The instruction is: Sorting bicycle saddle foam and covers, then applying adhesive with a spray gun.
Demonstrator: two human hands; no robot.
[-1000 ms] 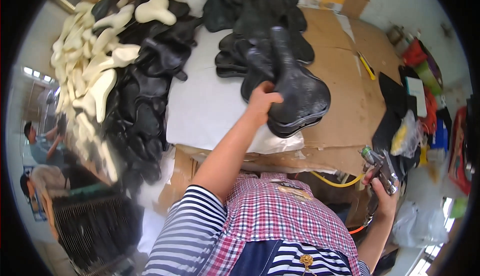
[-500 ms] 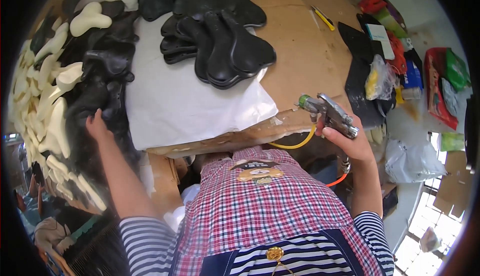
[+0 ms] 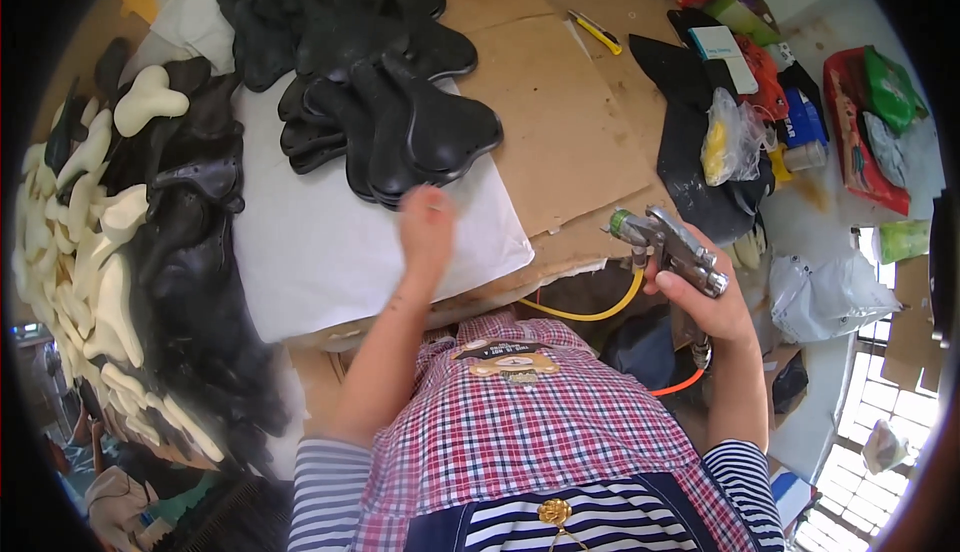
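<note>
Your left hand point(image 3: 425, 232) is hovering blurred over the white sheet point(image 3: 330, 242), fingers loosely apart and gripping nothing, just short of the stack of black saddle covers point(image 3: 400, 122) lying on that sheet. Your right hand point(image 3: 705, 297) is clamping around the grip of the metal spray gun point(image 3: 668, 242), its nozzle pointing left over the cardboard worktop point(image 3: 560, 122), with a yellow hose point(image 3: 590, 310) trailing from it.

Judgement: you are reaching for the top cover. Take it by its broad rear edge so the ones beneath are not sliding off, and keep the gun's nozzle aimed away from the pile while the other hand is working.

Containers: a clear plastic bag point(image 3: 730, 137) at the right is holding something yellow; its other contents cannot be made out. A red tray point(image 3: 860, 142) is carrying green and grey packets. Along the left, cream foam saddle pads point(image 3: 95, 252) and black shells point(image 3: 190, 262) are lying loose in a heap, not boxed.
</note>
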